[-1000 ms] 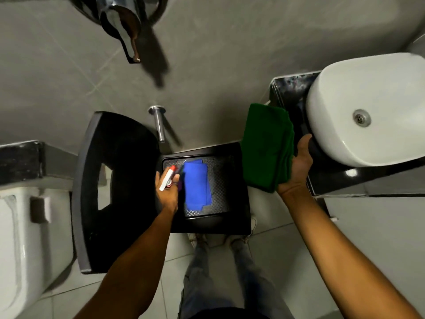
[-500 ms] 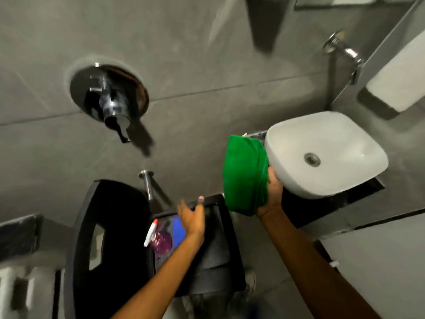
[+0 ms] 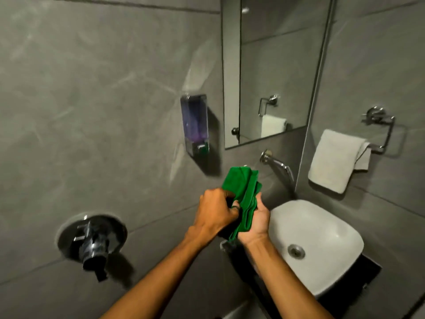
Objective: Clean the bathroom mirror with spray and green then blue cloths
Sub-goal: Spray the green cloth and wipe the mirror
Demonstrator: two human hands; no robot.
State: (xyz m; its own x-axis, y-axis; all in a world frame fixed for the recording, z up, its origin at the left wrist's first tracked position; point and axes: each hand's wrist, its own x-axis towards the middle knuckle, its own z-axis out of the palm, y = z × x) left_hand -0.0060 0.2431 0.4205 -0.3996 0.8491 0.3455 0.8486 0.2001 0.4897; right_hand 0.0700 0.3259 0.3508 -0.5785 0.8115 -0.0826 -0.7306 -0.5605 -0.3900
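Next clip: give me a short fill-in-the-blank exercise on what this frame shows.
1. Both the left hand and the right hand hold a cloth whose colour is ____.
2. The white towel hangs from a metal ____ on the wall.
3. The soap dispenser is mounted to the ____ of the mirror.

Missing words: green; ring; left

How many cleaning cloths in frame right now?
1. The green cloth is bunched between the left hand and right hand, in front of the wall left of the sink. No blue cloth shows; it lies outside this view.
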